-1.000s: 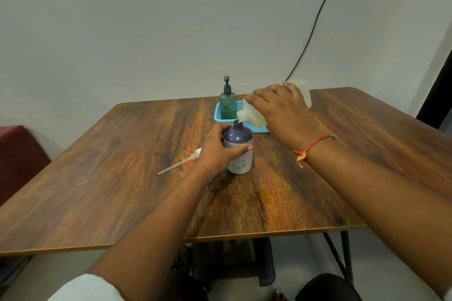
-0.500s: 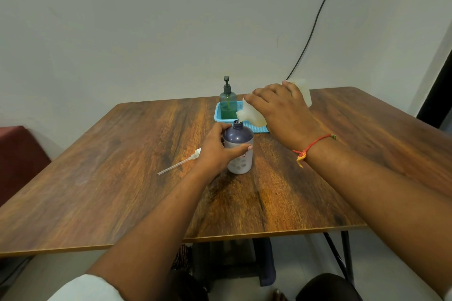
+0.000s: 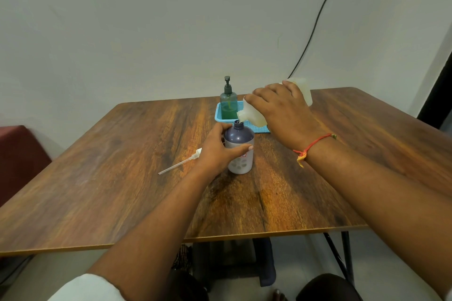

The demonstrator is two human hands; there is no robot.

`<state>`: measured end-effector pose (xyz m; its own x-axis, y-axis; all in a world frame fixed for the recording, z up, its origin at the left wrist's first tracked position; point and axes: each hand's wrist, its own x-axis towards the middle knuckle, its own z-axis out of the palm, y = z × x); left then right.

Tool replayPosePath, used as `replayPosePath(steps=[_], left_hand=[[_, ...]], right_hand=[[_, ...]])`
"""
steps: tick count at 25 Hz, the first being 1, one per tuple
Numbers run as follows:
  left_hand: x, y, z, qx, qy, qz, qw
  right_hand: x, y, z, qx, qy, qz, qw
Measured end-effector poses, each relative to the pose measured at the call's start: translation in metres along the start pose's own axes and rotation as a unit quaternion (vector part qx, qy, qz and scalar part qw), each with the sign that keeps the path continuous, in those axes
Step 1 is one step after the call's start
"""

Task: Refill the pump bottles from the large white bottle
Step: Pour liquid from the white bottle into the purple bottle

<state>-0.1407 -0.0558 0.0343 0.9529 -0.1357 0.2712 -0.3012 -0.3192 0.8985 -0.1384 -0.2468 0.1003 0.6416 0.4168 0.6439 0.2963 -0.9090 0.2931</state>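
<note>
**2 hands, 1 pour: refill under way at the purple bottle**

2 hands were committed. The left hand (image 3: 215, 154) was wrapped around the purple pump bottle (image 3: 239, 149), pinning it upright on the wooden table (image 3: 122, 178). The right hand (image 3: 281, 110) gripped the large white bottle (image 3: 252, 115) from above, tipped over so its mouth sat just over the purple bottle's open neck. Whether liquid was flowing could not be made out.

The removed pump head (image 3: 179, 164) lay on the table just left of the left hand, dip tube pointing away. Behind, the green pump bottle (image 3: 228, 102) stood in the blue basket (image 3: 259, 128), pump on, apparently next in line.

Doing this well likely called for keeping mouth over neck, tilting slowly, and holding the base firm; a narrow neck would punish any wobble with a spill. Stopping short of the brim would leave room for the dip tube.
</note>
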Motion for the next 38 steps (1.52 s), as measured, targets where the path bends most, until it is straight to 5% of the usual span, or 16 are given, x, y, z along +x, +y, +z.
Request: replayPosePath(steps=[38], left_hand=[[0.0017, -0.0015, -0.0001, 0.006, 0.0, 0.0, 1.0]], right_hand=[[0.0028, -0.0024, -0.005, -0.034, -0.007, -0.016, 0.999]])
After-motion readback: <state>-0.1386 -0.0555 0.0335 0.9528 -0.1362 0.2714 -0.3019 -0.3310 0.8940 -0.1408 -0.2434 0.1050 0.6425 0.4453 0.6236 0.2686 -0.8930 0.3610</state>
